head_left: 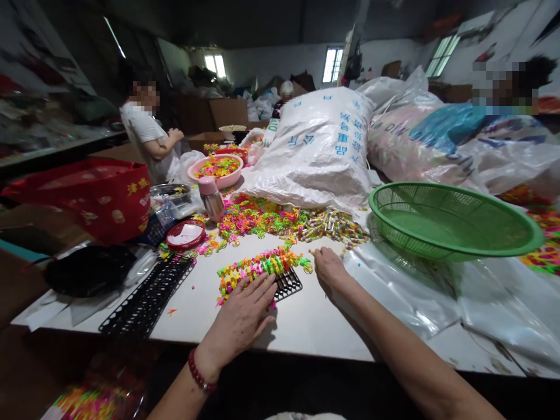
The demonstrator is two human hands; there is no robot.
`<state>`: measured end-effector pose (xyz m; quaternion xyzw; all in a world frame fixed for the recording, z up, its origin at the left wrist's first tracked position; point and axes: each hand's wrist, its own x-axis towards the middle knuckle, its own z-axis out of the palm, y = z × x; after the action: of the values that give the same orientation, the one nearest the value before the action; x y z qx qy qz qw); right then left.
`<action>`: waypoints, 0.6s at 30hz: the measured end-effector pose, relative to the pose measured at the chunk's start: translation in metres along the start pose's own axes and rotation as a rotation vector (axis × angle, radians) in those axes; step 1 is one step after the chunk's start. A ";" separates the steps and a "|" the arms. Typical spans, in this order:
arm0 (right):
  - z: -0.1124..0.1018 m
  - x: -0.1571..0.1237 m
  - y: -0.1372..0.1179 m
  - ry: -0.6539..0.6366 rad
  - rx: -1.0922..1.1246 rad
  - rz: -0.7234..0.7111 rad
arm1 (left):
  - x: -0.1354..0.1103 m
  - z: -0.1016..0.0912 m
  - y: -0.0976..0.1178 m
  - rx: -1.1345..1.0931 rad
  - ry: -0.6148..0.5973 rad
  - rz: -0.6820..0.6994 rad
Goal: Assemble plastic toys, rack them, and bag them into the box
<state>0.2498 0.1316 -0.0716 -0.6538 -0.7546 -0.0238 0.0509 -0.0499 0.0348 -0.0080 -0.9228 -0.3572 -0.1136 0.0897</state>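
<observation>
A black perforated rack [289, 284] lies on the white table [306, 321], packed with several small colourful plastic pieces [258, 266]. My left hand [244, 316] rests flat on the rack's near edge, fingers spread and open, a red bead bracelet on its wrist. My right hand [329, 266] sits at the rack's right end, fingers curled in a pinch at the edge of the pieces; what it pinches is too small to make out. A loose heap of the same colourful pieces [271, 220] lies just beyond.
A green mesh basket [455, 221] stands at right on clear plastic sheeting. Large white sacks [319, 146] fill the back. Empty black racks [149, 294], a red lid [186, 233], a pink bottle [211, 198], a pink basin [216, 169] and a red bag [96, 198] lie left. A person [146, 131] sits beyond.
</observation>
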 end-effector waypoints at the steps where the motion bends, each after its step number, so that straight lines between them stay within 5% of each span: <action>1: 0.001 0.002 0.001 0.015 0.007 0.010 | -0.001 0.001 -0.001 0.010 0.003 -0.010; 9: 0.001 0.028 0.001 0.139 0.189 0.073 | -0.013 0.000 -0.022 0.058 -0.001 -0.100; 18: -0.005 0.061 -0.022 0.138 0.354 0.110 | -0.023 -0.003 -0.032 0.018 -0.023 -0.166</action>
<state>0.2194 0.1882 -0.0597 -0.6718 -0.7048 0.0674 0.2178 -0.0886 0.0429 -0.0088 -0.8904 -0.4343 -0.1067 0.0844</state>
